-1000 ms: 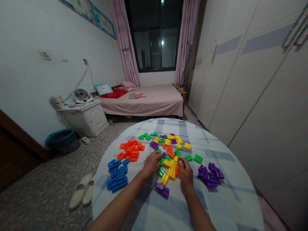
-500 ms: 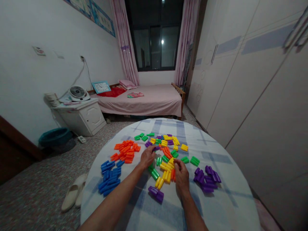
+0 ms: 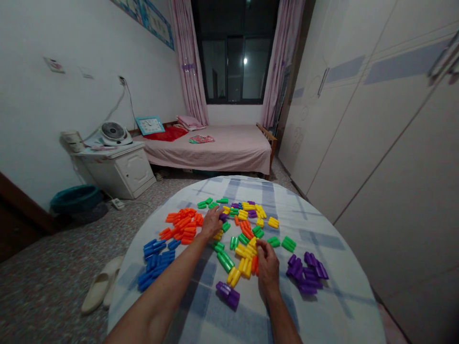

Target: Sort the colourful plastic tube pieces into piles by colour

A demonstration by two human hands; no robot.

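My left hand (image 3: 212, 223) reaches to the far middle of the round table, its fingers bent around a small purple plastic building block (image 3: 224, 217). Part of that block is hidden by the fingers. My right hand (image 3: 267, 263) is closed, thumb and fingertips pinched at the end of a yellow block (image 3: 253, 242). That block belongs to a cluster of yellow blocks (image 3: 245, 253) with orange blocks (image 3: 255, 265) beside it. Green blocks (image 3: 225, 262) lie between my two arms. A larger purple block (image 3: 228, 295) lies nearer to me.
Orange blocks (image 3: 182, 224) and blue blocks (image 3: 156, 267) are heaped at the left, purple blocks (image 3: 307, 274) at the right. Mixed blocks (image 3: 247, 210) spread across the far side. A checked cloth (image 3: 322, 306) covers the table. Beyond stands a bed (image 3: 229, 143); a wardrobe (image 3: 358, 143) flanks the right.
My left hand has moved left and slightly away, and the purple block at its fingertips is further left. My right hand stays at the yellow blocks. The view has shifted slightly.
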